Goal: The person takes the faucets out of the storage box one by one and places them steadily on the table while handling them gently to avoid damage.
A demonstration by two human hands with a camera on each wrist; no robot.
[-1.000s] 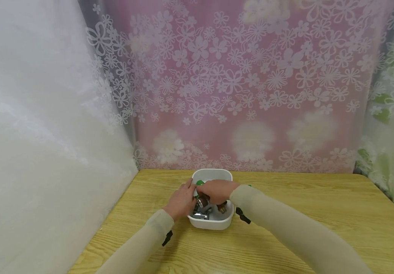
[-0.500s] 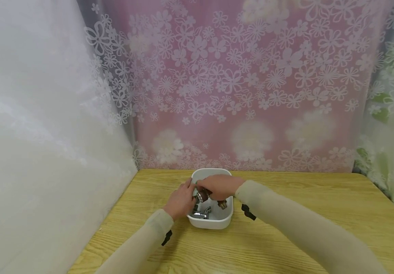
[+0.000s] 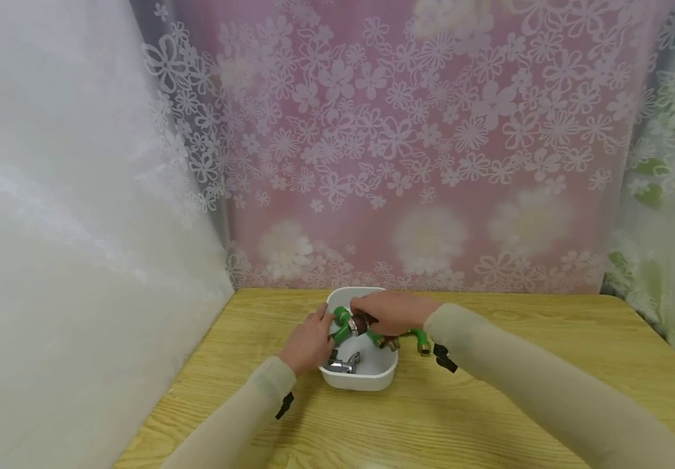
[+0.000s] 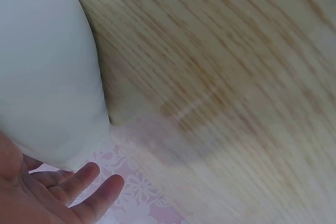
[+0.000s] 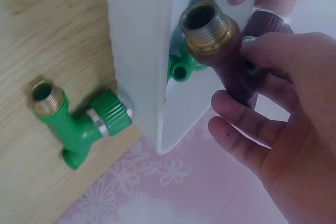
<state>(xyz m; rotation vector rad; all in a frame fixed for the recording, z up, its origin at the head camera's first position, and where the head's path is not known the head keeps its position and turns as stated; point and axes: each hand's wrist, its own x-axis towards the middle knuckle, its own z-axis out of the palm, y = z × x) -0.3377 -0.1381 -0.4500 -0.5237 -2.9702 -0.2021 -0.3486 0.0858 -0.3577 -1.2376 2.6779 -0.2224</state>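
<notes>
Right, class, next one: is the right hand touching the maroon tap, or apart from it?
Touching. The right wrist view shows it: the right hand grips the maroon tap, thumb and fingers against its body.

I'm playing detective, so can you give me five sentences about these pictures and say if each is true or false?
The right hand holds a brown tap. True.
A silver tap lies in the white tub. True.
The left hand holds that silver tap. False: the left hand grips the white tub's edge.
Every green tap is in the white tub. False: one green tap lies outside it, on the table.
The curtain behind the table is plain blue. False: it is pink with white flowers.
</notes>
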